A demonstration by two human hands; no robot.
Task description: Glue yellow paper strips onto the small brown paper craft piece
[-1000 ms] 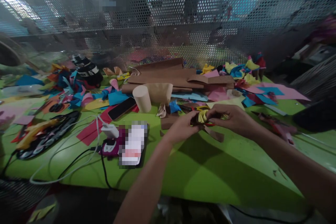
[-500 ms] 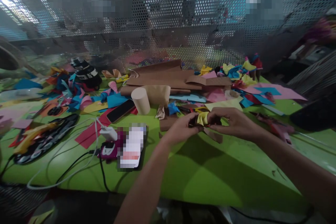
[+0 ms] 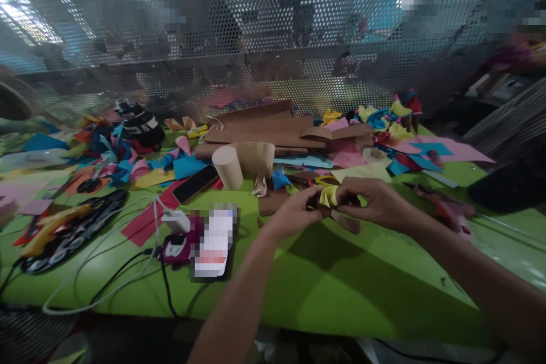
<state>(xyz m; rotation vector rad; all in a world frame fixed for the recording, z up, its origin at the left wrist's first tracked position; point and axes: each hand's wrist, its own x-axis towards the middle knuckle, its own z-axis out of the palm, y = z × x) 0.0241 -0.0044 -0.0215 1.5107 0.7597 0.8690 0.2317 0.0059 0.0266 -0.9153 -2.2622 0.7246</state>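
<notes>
Both of my hands meet over the middle of the green table around a small brown piece with a band of yellow paper [image 3: 328, 196] wrapped about it. My left hand [image 3: 294, 215] pinches its left end, thumb below and fingers above. At its right end, my right hand [image 3: 373, 200] curls its fingers round the yellow band; the fingers hide part of the piece. Just beneath lies a brown paper scrap [image 3: 346, 222]. Behind the hands are a pale yellow sheet [image 3: 364, 174], a crumpled blue paper [image 3: 280, 178] and an upright tan cylinder [image 3: 229, 168].
To the left, a lit phone [image 3: 215, 239] lies by a purple power adapter [image 3: 179, 247] with loose cables. A yellow glue gun [image 3: 57, 228] rests on a dark tray. Folded brown paper [image 3: 264, 132] and coloured scraps line the back, before a perforated metal screen [image 3: 264, 68].
The view has shifted very slightly. Both hands stay at nearly the same spot, still holding the yellow-wrapped piece, with only a small shift of the fingers.
</notes>
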